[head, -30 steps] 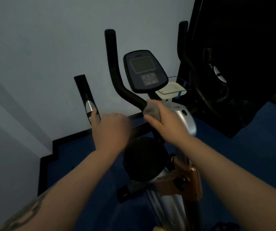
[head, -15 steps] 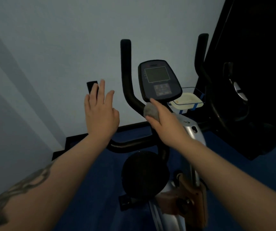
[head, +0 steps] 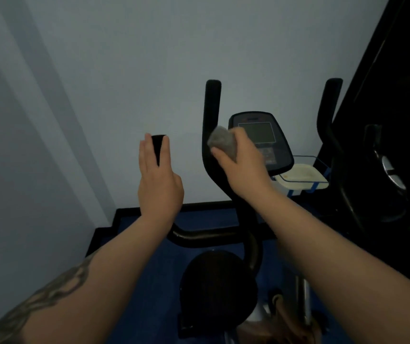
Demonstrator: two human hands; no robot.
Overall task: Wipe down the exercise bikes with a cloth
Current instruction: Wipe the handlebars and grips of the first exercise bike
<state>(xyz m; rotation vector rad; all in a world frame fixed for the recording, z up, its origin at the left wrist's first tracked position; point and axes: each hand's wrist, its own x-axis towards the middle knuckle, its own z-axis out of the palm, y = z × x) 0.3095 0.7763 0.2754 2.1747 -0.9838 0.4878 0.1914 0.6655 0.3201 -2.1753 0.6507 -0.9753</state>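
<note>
Grey cloth (head: 222,142) gripped by right hand (head: 243,165) on handlebar (head: 210,125); left hand (head: 158,180) fingers straight; loose wad could slip off.

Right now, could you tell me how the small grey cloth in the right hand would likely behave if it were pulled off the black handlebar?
The small grey cloth is bunched under the right hand against the black handlebar, so it is probably floppy and would droop. It looks light for its size. Being soft fabric, it seems unlikely to roll, slip or break.
</note>
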